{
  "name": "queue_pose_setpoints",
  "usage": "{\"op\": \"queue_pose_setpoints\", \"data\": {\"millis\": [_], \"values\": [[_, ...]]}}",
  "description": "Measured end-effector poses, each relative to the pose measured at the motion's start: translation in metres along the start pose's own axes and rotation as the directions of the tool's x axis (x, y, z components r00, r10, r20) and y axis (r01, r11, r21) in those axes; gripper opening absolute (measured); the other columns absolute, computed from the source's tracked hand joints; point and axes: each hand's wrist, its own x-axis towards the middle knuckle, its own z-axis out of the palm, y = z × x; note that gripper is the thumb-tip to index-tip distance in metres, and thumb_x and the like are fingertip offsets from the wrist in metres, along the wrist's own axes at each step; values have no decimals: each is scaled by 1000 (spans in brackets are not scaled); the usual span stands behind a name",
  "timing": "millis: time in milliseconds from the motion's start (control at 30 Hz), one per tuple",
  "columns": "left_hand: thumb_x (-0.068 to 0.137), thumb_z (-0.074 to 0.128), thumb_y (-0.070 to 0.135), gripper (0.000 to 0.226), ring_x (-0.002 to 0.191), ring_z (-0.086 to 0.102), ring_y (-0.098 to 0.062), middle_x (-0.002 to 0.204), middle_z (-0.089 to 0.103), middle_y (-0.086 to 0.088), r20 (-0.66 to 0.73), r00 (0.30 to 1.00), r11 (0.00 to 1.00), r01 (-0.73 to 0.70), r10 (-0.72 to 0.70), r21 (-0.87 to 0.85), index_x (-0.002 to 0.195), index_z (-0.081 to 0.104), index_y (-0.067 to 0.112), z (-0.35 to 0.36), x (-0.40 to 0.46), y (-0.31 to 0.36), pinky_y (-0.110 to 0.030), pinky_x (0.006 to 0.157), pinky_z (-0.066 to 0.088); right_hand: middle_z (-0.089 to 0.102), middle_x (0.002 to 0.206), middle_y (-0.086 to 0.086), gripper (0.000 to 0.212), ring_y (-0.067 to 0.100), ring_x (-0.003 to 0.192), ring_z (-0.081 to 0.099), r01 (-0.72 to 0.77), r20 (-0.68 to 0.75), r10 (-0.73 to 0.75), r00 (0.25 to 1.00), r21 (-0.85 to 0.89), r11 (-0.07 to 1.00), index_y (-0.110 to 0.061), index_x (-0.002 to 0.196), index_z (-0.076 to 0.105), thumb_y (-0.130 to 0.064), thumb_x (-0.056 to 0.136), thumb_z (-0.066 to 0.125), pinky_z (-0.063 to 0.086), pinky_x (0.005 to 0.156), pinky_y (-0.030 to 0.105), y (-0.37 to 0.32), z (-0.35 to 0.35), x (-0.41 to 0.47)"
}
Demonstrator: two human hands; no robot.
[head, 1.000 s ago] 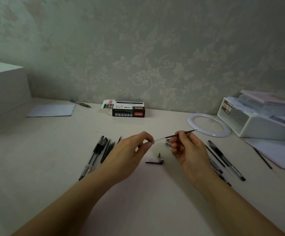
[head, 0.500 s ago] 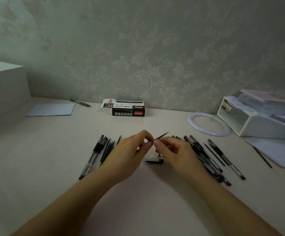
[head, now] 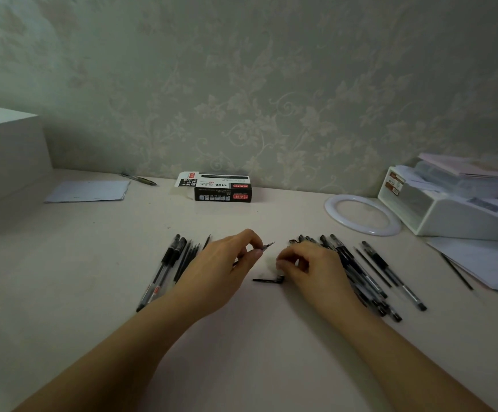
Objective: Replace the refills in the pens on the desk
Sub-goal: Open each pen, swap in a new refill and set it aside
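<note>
Two hands work over the middle of the pale worktop. The left hand pinches a thin refill between thumb and forefinger, just behind its metal tip, which points up and to the right; the rest of the tube is hidden under the palm. The right hand is curled low beside a black cap lying on the worktop, fingertips drawn together near it, but I cannot tell whether it grips anything. One row of pens lies to the left, a larger pile to the right under the right wrist, and a refill box sits by the wall.

That refill looks light, slim and smooth, likely a bit bendy along the plastic tube and easy to let slip or roll. I would hold it close to the stiff tip end, as now, so it steers straight into a barrel without bowing. It shows dark with a silvery point.
</note>
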Motion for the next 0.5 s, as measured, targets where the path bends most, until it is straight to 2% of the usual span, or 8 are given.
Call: {"op": "queue_pose_setpoints", "data": {"millis": [67, 133, 167, 233, 500], "values": [[98, 41, 39, 11, 67, 50, 0, 69, 53, 14, 1, 1000, 1000, -1, 1, -1, 100, 51, 36, 0, 0, -2, -14, 52, 30, 70, 75, -5, 8, 1, 68, 61, -83, -66, 101, 993, 233, 969, -17, 83, 71, -11, 88, 69, 45, 66, 9, -1, -2, 2], [99, 41, 39, 11, 68, 50, 0, 70, 53, 14, 2, 1000, 1000, -1, 1, 2, 100, 52, 36, 0, 0, -2, -14, 52, 30, 74, 77, -1, 4, 1, 65, 62, -149, -73, 213, 974, 499, 854, -14, 89, 69, -12, 91, 66, 49, 63, 11, -5, -4, 4], [99, 41, 39, 11, 68, 50, 1, 69, 53, 15, 2, 1000, 1000, -1, 1, 2, 100, 52, 36, 0, 0, -3, -14, 52, 30, 74, 77, 1, 5, 1, 64, 61, -169, -60, 247, 967, 572, 802, -12, 91, 69, -13, 93, 65, 49, 62, 12, -6, -5, 5], [98, 41, 40, 11, 68, 50, 1, 69, 52, 16, 6, 1000, 1000, -4, 4, 0, 100, 52, 37, 0, 0, -2, -14, 51, 31, 74, 78, 4, 7, 3, 64, 61, -189, -27, 262, 965, 619, 762, -9, 94, 69, -14, 93, 64, 51, 63, 13, -8, -5, 5], [98, 42, 42, 15, 68, 52, 2, 75, 55, 16, 36, 999, 999, -34, 34, -6, 103, 54, 35, 1, 1, 1, -12, 54, 31, 75, 77, 2, 6, 6, 66, 63, -188, 109, 154, 982, 612, 768, -10, 95, 69, -10, 93, 63, 53, 65, 17, -15, -1, 0]]}}
